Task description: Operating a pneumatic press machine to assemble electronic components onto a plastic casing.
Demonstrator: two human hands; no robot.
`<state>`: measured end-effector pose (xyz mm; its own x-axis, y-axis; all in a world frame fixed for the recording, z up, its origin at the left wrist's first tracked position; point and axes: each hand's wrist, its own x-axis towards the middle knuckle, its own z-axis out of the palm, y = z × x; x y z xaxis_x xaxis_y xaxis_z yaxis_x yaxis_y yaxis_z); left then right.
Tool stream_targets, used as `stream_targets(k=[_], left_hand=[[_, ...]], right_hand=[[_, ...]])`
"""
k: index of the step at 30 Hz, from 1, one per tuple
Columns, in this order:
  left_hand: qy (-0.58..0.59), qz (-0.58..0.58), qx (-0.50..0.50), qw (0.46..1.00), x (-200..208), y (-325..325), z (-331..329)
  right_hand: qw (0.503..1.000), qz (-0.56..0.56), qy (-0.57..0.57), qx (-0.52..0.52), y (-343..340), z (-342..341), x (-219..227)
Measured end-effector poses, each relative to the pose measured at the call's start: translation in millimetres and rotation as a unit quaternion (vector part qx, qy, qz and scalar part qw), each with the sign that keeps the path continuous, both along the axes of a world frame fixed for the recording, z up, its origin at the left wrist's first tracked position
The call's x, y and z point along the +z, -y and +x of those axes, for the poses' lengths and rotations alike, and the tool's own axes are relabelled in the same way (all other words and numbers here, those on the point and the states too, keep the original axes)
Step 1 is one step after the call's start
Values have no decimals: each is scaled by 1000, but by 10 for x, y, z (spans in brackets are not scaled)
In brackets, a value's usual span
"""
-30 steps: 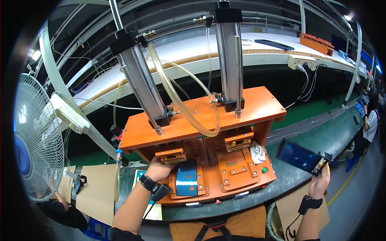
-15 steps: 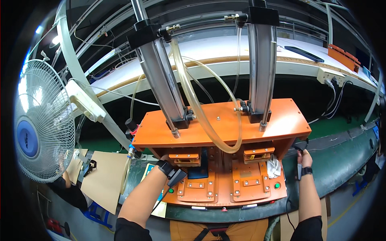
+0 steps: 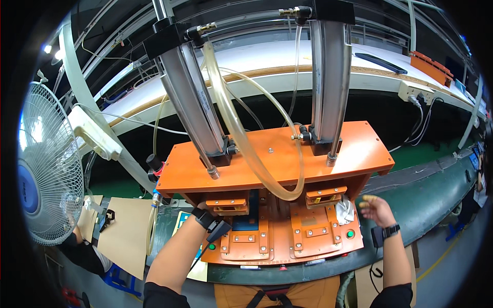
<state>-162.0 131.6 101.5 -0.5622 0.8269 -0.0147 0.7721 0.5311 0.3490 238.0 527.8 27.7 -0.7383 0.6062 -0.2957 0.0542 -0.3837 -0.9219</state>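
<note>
In front of me stands an orange two-station press [image 3: 277,154] with two upright cylinders. My left hand [image 3: 202,206] reaches in at its left side, beside the left pressing head [image 3: 227,203]; its fingers are hidden there. Under that head, a flat dark blue panel [image 3: 247,222] lies partly covered on the left plate. My right hand [image 3: 377,210] is off the press's right side, fingers apart and pointing left, some tips covered in yellow. It holds nothing. Nearest to it is a crumpled white cloth [image 3: 345,211] beside the right pressing head [image 3: 326,195]. Both wrists carry black strapped devices.
A fan [image 3: 43,169] stands at the left, near cardboard sheets [image 3: 123,231] and another person's arm [image 3: 82,251]. Clear hoses [image 3: 231,118] loop before the cylinders. Green buttons [image 3: 351,234] flank the plates. Behind runs a white bench [image 3: 287,79] with a socket box [image 3: 415,93].
My right hand has moved left and down, away from a dark object at the press's right side, and its fingers have spread. My left hand stays by the left head. The view has shifted slightly.
</note>
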Motion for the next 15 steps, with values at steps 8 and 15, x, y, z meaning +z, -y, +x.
stream_targets(k=[8,15], left_hand=[[-26,-24,-43,998,126,-4,204],[192,182,-45,963,688,458,860]], right_hand=[[994,8,14,-104,778,757,110],[981,144,-91,-89,1613,399,279]])
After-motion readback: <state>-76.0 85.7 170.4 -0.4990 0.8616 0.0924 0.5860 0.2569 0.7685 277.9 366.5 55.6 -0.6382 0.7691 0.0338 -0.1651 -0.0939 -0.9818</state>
